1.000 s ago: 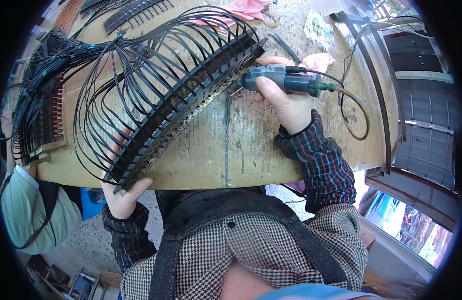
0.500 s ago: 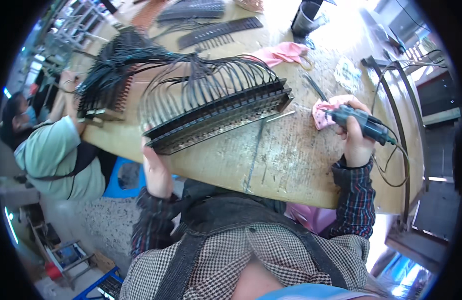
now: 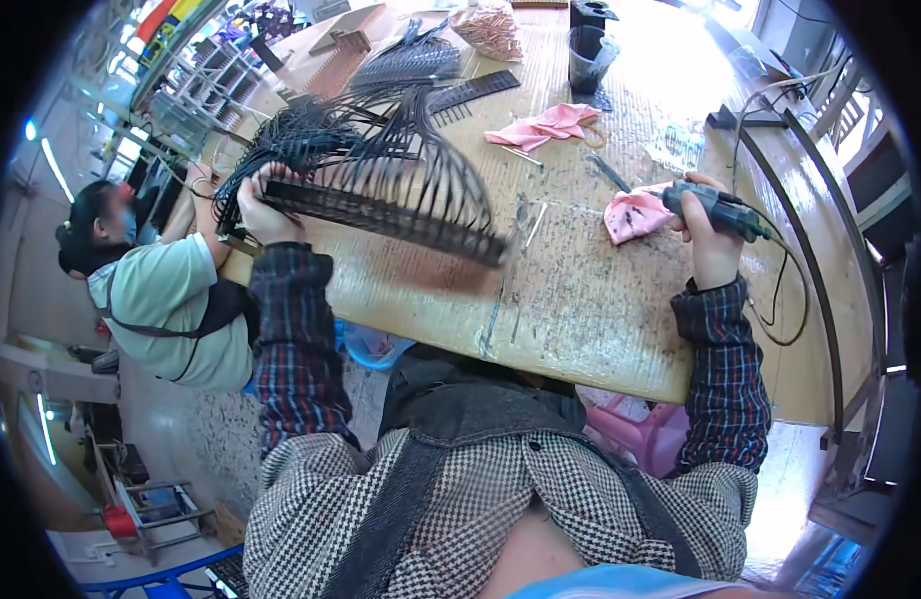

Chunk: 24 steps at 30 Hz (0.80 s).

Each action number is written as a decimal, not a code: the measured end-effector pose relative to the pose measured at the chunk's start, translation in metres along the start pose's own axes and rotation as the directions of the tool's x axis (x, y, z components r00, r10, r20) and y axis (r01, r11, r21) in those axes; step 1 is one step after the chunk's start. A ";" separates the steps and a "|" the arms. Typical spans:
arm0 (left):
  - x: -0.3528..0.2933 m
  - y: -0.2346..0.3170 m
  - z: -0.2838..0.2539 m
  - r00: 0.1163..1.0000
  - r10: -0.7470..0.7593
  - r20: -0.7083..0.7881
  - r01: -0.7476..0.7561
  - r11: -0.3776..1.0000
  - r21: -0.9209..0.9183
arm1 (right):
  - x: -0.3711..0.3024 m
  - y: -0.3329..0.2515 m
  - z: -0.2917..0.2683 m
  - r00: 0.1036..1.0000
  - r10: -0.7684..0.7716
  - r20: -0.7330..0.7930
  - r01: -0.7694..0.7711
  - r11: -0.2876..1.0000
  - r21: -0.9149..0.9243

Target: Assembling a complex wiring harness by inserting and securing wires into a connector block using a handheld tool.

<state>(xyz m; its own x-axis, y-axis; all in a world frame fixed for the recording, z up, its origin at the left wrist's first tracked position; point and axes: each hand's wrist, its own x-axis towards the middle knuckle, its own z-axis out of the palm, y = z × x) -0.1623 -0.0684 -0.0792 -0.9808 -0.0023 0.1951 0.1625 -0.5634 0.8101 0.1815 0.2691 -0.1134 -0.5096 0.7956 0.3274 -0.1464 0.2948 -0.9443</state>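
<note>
Head view: we locate the long black bar [image 3: 401, 220] left of centre, over the near part of the surface [image 3: 580, 329], slanting toward us at its right end. The bar is blurred; a shadow below suggests that it is lifted, but we cannot confirm full clearance. A fan of black cables [image 3: 413, 112] rises from its far edge and runs back toward a dark cable bundle [image 3: 291, 140]; this orientation probably keeps the leads from folding under the bar.

Our hands are well apart. Our left hand [image 3: 268, 210] is clamped on the bar's left end, leaving the rest unsupported by fingers. Our right hand [image 3: 715, 240] is wrapped around a dark hand tool [image 3: 738, 217], its nose pointing left beside a stained pink cloth [image 3: 630, 218]. We judge that the tool is held out to the right so that its trailing cord [image 3: 806, 290] stays clear of the cables.

Farther out, a second pink cloth [image 3: 545, 127] and a dark cup [image 3: 586, 62] stand beyond the bar. A co-worker [image 3: 166, 304] sits at left.
</note>
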 end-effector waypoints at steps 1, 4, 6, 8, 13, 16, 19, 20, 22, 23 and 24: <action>0.010 0.004 0.003 1.000 0.003 0.008 -0.003 1.000 0.005 | 0.000 0.000 0.001 1.000 -0.005 0.003 0.005 1.000 0.007; 0.036 0.001 0.021 0.899 -0.273 0.342 0.244 0.961 0.127 | -0.001 -0.004 -0.003 1.000 -0.024 -0.009 0.024 0.999 -0.023; 0.049 -0.026 0.044 0.629 -0.439 0.642 0.455 0.877 0.154 | -0.001 -0.004 -0.004 0.999 -0.035 -0.012 0.034 0.998 -0.043; 0.120 -0.086 0.021 0.765 -0.354 0.537 0.175 0.918 0.356 | 0.002 -0.007 0.007 0.999 -0.044 0.009 0.044 0.999 0.003; -0.008 -0.141 0.141 0.076 -0.698 0.712 0.495 0.646 0.581 | 0.005 0.009 -0.015 0.999 -0.003 -0.047 0.000 0.998 -0.062; -0.030 -0.142 0.159 -0.153 -0.719 0.678 0.359 0.599 0.716 | 0.006 0.007 -0.011 0.999 -0.010 -0.046 0.005 0.995 -0.102; -0.029 -0.153 0.153 -0.142 -0.771 0.621 0.377 0.538 0.754 | 0.004 0.002 -0.003 0.999 0.008 -0.031 -0.012 0.990 -0.141; -0.028 -0.154 0.148 -0.134 -0.799 0.586 0.389 0.502 0.773 | 0.004 -0.001 0.000 0.999 0.028 -0.028 -0.032 0.986 -0.162; -0.020 -0.151 0.156 0.039 -0.750 0.660 0.207 0.652 0.729 | 0.001 -0.003 0.004 0.999 0.052 -0.008 -0.052 0.982 -0.183; -0.018 -0.139 0.162 0.176 -0.658 0.732 -0.018 0.742 0.670 | 0.000 -0.003 0.002 0.999 0.049 -0.015 -0.051 0.980 -0.190; -0.031 -0.102 0.177 0.202 -0.491 0.848 -0.350 0.772 0.530 | 0.001 0.001 0.000 0.998 0.051 -0.022 -0.054 0.979 -0.195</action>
<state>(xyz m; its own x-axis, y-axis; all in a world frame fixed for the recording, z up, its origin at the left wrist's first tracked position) -0.1296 0.1359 -0.0700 -0.1862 0.9763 0.1107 0.5259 0.0039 0.8506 0.1809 0.2698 -0.1137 -0.4976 0.8211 0.2796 0.0497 0.3488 -0.9359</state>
